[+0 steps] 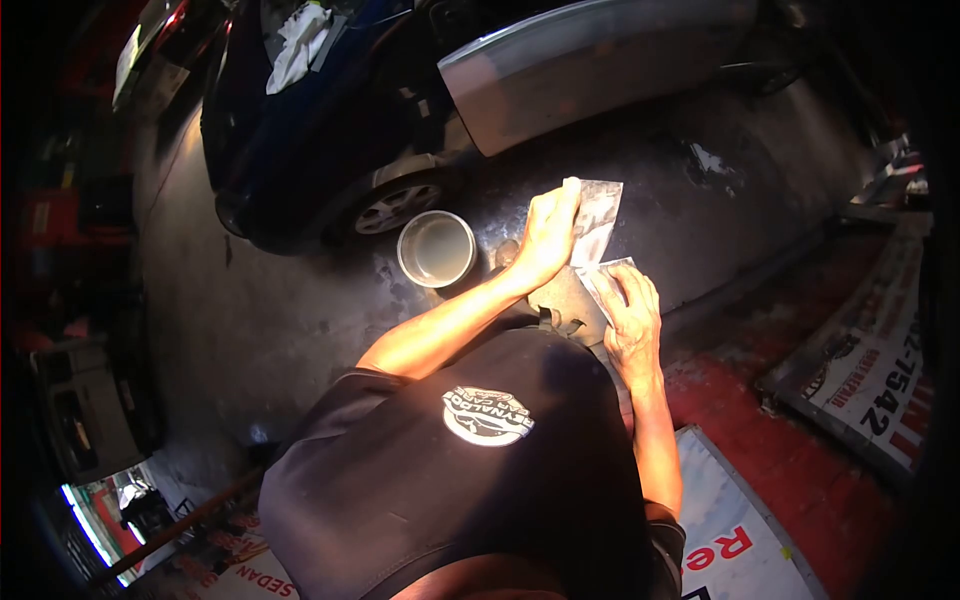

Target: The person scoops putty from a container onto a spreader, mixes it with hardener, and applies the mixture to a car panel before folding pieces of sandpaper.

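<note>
Left hand [548, 238] and right hand [634, 318] pinch greyish sheeting [598, 215] near a bucket [404, 256] and dark car [300, 150].

A dark car [290, 150] is standing on the grey floor [240, 330], one wheel [398, 209] showing. A white cloth [298, 50] is resting on it. At right, a sign [868, 372] is displaying "7542"; a second sign [722, 485], lower down, is showing red letters.

Both hands [548, 238] [634, 325] curled, near each other
</note>
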